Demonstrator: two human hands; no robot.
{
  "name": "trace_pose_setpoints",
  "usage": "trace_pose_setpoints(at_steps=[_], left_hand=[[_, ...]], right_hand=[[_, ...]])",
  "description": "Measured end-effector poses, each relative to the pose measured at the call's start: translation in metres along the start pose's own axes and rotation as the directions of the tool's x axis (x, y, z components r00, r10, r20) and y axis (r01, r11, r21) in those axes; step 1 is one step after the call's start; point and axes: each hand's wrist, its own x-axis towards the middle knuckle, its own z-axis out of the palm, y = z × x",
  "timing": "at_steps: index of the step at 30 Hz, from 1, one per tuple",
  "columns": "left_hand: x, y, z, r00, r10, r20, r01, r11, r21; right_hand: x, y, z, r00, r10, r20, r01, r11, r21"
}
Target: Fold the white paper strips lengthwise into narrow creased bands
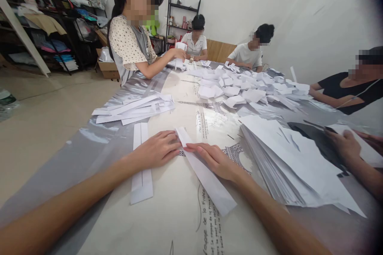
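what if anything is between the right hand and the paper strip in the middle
Nothing visible: the right hand already touches the paper strip near the strip's far end. The left hand is on the strip's other side.

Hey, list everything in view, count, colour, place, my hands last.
long paper strip: one, white, front centre
lined paper piece: one, white, front left
strip pile: several, white, left
paper stack: one, white, right
folded papers: many, white, heaped centre right
table cover: one, cream and grey, under the papers
other people: four, pale or black tops, around the table
held paper: one, white, right edge, in another's hands
shelves: two or more, black, back and left
box: one, brown, left floor
panel: one, tan, back wall
left hand: one, bare, strip's left edge
right hand: one, bare, on strip
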Motion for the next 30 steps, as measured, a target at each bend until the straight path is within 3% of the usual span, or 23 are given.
trace_pose_setpoints(at_steps=[7, 13, 17, 24, 30], left_hand=[[-0.001, 0.002, 0.001, 0.992, -0.128, -0.019, 0.128, 0.992, -0.01], [-0.002, 0.0, 0.003, 0.996, -0.074, -0.049, 0.075, 0.997, 0.021], [-0.001, 0.0, 0.003, 0.999, -0.032, -0.024, 0.033, 0.998, 0.048], [0.0, 0.002, 0.003, 0.995, -0.099, -0.02, 0.099, 0.994, 0.046], [-0.001, 0.0, 0.003, 0.993, -0.115, -0.022, 0.115, 0.993, -0.003]], right_hand=[[0.003, 0.01, 0.004, 0.989, -0.142, 0.033, 0.145, 0.981, -0.127], [0.002, 0.009, 0.006, 0.977, -0.203, 0.059, 0.211, 0.956, -0.202], [0.0, 0.005, 0.006, 0.977, -0.201, 0.074, 0.213, 0.952, -0.221], [-0.001, 0.01, 0.009, 0.99, -0.136, 0.036, 0.14, 0.975, -0.174], [0.002, 0.02, 0.013, 0.981, -0.191, 0.032, 0.193, 0.949, -0.247]])
